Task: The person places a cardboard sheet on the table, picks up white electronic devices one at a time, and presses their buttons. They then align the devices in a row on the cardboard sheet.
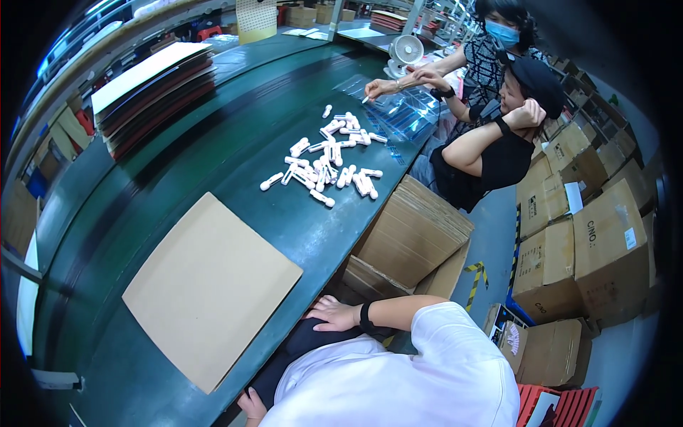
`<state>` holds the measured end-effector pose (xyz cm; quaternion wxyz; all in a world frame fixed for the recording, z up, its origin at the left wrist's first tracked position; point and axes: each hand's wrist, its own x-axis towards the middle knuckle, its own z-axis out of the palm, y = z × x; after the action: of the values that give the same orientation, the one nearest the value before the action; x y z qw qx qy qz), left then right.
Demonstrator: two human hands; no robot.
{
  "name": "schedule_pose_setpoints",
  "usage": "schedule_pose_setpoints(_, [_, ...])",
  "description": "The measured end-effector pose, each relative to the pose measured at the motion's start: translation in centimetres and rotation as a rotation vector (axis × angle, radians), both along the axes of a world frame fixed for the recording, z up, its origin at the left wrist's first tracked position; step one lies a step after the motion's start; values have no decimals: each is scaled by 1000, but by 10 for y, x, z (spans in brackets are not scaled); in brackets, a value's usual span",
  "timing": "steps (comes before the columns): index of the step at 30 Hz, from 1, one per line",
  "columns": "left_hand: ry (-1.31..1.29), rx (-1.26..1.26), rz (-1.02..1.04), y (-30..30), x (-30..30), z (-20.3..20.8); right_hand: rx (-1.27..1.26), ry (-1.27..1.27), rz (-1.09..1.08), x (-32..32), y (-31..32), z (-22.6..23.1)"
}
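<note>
My right hand (334, 313) lies flat on my dark trousers by the table edge, fingers stretched out, holding nothing; a black band circles its wrist. My left hand (252, 406) rests lower down, beside my other thigh. It is only partly seen, with its fingers loose and nothing visible in them. Nearest to both hands, a flat brown cardboard sheet (213, 288) lies on the green table (99, 341). Farther along is a loose scatter of small pale pink-and-white, round-headed pieces (327, 160), several with clear parts.
Two people sit or stand at the far right; a hand (380, 88) there holds a small white piece over clear plastic bags (405, 117). A small fan (406, 53) stands behind. Stacked boards (153, 92) lie at far left. Cardboard boxes (551, 263) line the right; folded cardboard (413, 235) stands beside the table.
</note>
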<state>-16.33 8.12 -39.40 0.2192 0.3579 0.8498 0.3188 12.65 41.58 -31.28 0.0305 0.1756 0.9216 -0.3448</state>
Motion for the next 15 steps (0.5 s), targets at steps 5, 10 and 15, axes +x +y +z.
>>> schedule_pose_setpoints(5, [30, 102, -42, 21, 10, 41, -16, -8, -16, 5, 4, 2])
schedule_pose_setpoints(10, [61, 186, -70, 30, 16, 58, -20, 11, -22, 7, 4, 9])
schedule_pose_setpoints(15, [104, 220, -86, 26, 16, 55, 78, 60, -51, 9, -2, 27])
